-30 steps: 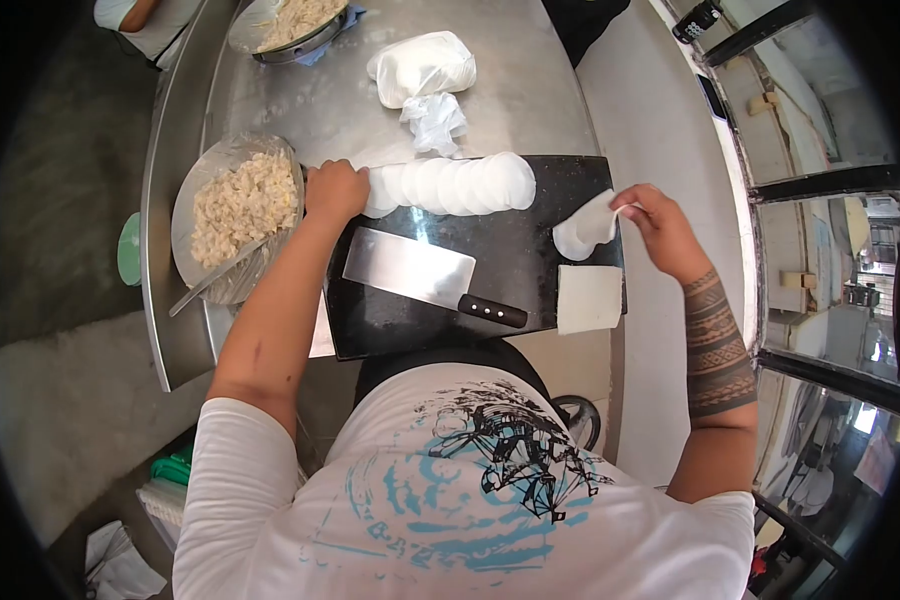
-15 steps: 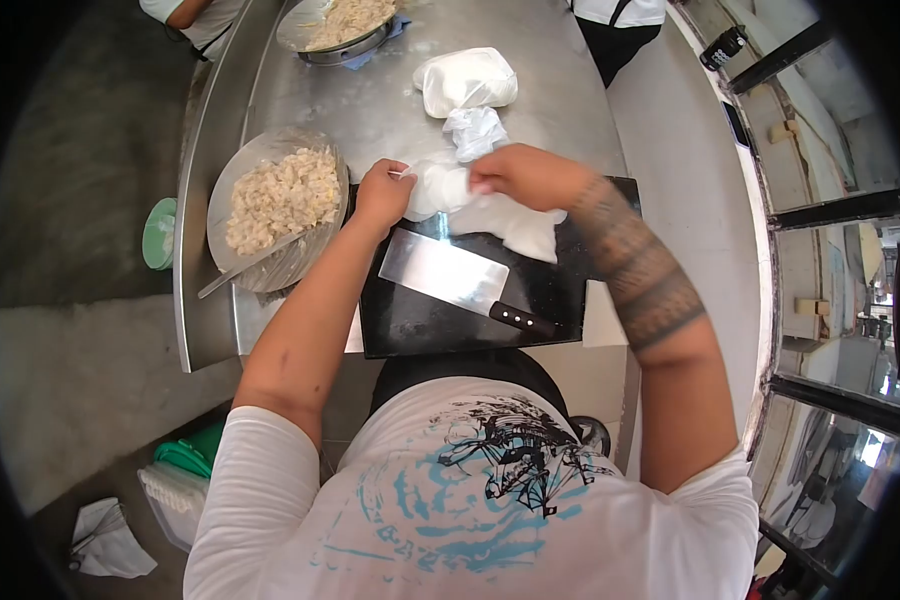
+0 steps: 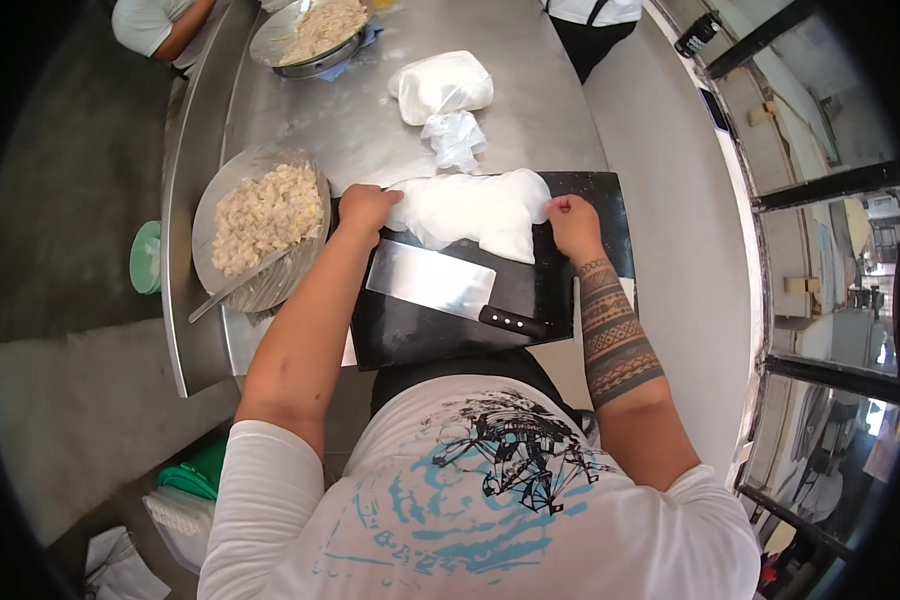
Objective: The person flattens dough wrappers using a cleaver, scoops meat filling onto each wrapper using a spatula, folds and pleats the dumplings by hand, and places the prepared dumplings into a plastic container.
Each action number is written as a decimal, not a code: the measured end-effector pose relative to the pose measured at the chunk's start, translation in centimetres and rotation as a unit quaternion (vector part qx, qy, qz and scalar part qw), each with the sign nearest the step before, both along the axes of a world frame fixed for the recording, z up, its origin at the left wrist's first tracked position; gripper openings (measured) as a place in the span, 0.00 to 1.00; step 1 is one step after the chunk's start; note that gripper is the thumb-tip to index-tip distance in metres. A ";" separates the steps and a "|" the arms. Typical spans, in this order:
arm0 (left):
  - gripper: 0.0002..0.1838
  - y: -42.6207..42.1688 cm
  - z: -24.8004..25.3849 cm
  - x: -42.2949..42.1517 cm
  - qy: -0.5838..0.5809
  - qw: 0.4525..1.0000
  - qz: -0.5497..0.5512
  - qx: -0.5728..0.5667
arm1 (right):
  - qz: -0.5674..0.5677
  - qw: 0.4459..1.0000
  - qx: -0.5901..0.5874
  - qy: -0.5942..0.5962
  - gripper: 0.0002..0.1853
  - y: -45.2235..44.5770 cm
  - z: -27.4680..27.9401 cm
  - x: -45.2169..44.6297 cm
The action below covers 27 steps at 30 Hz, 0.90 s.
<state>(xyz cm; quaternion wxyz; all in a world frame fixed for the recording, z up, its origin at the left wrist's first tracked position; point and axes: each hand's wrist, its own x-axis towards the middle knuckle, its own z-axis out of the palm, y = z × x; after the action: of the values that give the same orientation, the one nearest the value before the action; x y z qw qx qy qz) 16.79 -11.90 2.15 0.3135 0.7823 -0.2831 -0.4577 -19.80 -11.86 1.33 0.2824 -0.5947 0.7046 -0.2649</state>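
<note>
Presently, a white cloth [image 3: 470, 210] lies spread across the far half of the black board [image 3: 410, 330]. The cloth shows soft folds, and its lower right corner points toward the near edge of the board; whatever lies beneath is hidden. The left hand [image 3: 368, 210] is at the left edge of the board, its fingertips touching the left end of the white cloth; whether these fingers pinch or merely press cannot be told. The right hand [image 3: 577, 228] is over the right part of the board, thumb and forefinger pinching the right edge of the cloth. A cleaver [image 3: 435, 280] lies flat on the near half of the board, blade to the left, black handle to the right. Just left of the board stands a plastic-lined bowl [image 3: 220, 190] containing a pale, chunky mixture [image 3: 270, 215]; a long utensil [image 3: 238, 288] rests in it, handle pointing away from the board. Beyond the far edge of the board, a crumpled plastic bag [image 3: 457, 140] and a white bundle [image 3: 445, 85] sit on the metal table [image 3: 545, 110]. A second bowl [image 3: 325, 62] stands well beyond the board's far left corner
</note>
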 end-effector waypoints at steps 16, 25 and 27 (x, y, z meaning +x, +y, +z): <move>0.15 1.2 3.0 -3.6 -0.030 0.985 -0.091 -0.140 | 0.004 0.993 0.034 0.111 0.20 -3.0 0.5 2.9; 0.15 3.8 11.4 -10.0 -0.078 0.927 -0.230 -0.287 | 0.281 0.959 -0.024 0.019 0.18 -5.8 2.4 0.6; 0.14 4.1 13.8 -11.7 -0.044 0.917 -0.267 -0.293 | 0.345 0.935 0.019 -0.080 0.16 -6.7 2.7 -0.9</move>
<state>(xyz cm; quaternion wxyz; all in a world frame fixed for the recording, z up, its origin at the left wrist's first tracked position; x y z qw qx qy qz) 5.06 -7.79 15.90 0.3825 0.5702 -0.6163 -0.3857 -20.72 -18.55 4.03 0.4230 -0.7725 0.4364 -0.1842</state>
